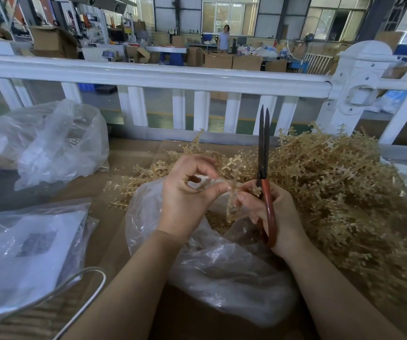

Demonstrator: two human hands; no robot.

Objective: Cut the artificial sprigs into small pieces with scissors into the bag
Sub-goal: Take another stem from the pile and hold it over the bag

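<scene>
Held at frame centre: a tan sprig (233, 192), pinched between left hand (185, 200) and the fingertips of right hand (268, 212), hanging over the open mouth of a clear bag (222, 266). Also gripped in the right hand: red-handled scissors (265, 173), blades together and pointing up. Heaped to the right, spreading toward the frame edge: loose sprigs (332, 187). Underneath, brown cardboard (114, 236). Upper left, a crumpled plastic bag (50, 143); lower left, bagged sheets (26, 253). Beyond, a white railing (148, 74), then a warehouse floor with cartons (232, 61).
</scene>
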